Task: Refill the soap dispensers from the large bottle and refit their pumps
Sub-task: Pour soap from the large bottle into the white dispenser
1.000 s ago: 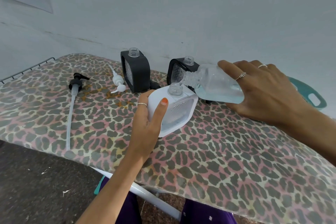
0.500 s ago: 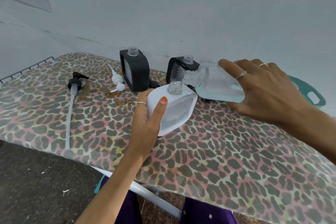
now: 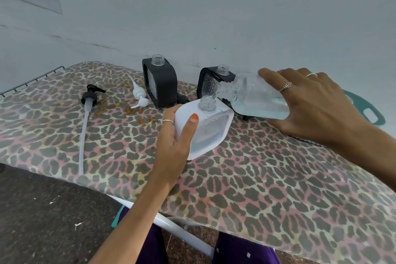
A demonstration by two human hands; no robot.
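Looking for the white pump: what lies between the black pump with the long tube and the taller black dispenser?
In the head view, the small white pump lies on the ironing board between the black pump and the taller black dispenser.

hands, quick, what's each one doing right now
Left hand: holding the white dispenser, tilted.
Right hand: holding the large bottle, tipped at the dispenser's neck.

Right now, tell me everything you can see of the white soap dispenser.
The white soap dispenser is a squarish white frame around a clear, ribbed window, with a clear threaded neck, pump off. It tilts on the leopard-print board, held by the left hand, thumb across its front. A little pale liquid sits inside. The large bottle pours into its neck.
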